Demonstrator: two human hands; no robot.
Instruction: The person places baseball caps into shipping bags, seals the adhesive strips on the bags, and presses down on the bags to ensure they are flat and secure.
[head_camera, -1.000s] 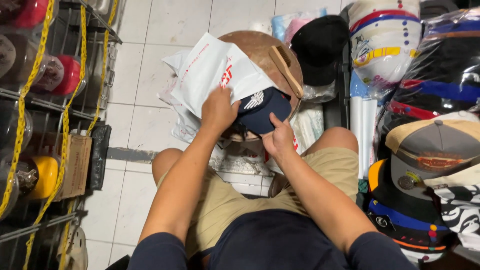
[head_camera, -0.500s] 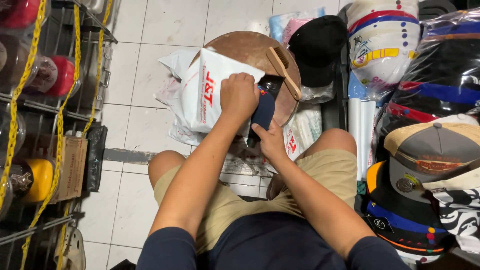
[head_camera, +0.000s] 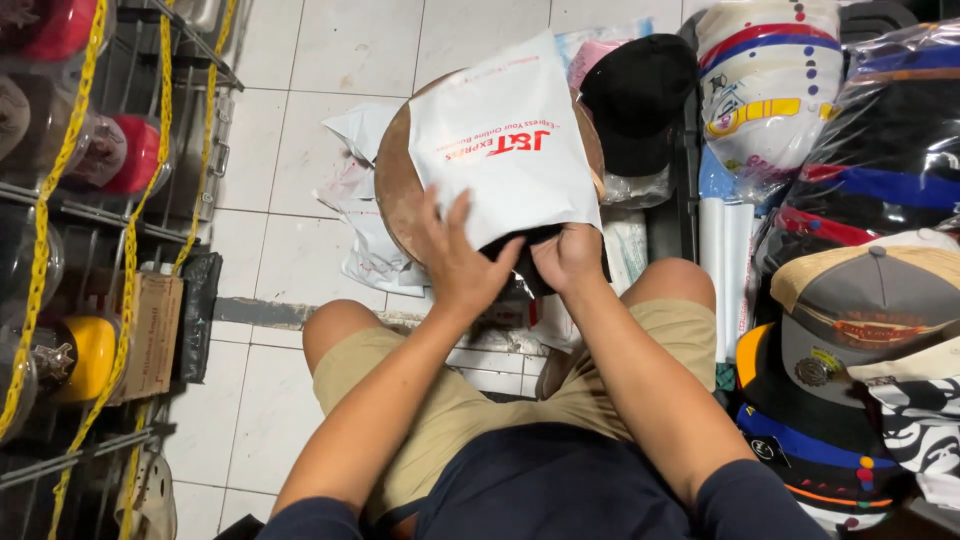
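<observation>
Over the round wooden stool top (head_camera: 398, 175), both forearms reach forward from the lap and meet at the near edge of a white plastic mailer bag (head_camera: 505, 140). From the stool's centre, the left hand (head_camera: 462, 262) sits at about 6 o'clock, palm down, fingers spread flat on the bag's lower left corner with the thumb angled toward 12 o'clock. The right hand (head_camera: 568, 258) sits just beside it at about 5 o'clock, curled into a loose fist gripping the bag's open edge. Between the 2 hands a dark cap (head_camera: 520, 243) shows as a small patch at the bag's mouth, mostly covered by the bag. More white bags (head_camera: 352, 190) lie off the stool toward 9 o'clock. Stacked caps (head_camera: 860, 310) fill the side toward 3 o'clock.
</observation>
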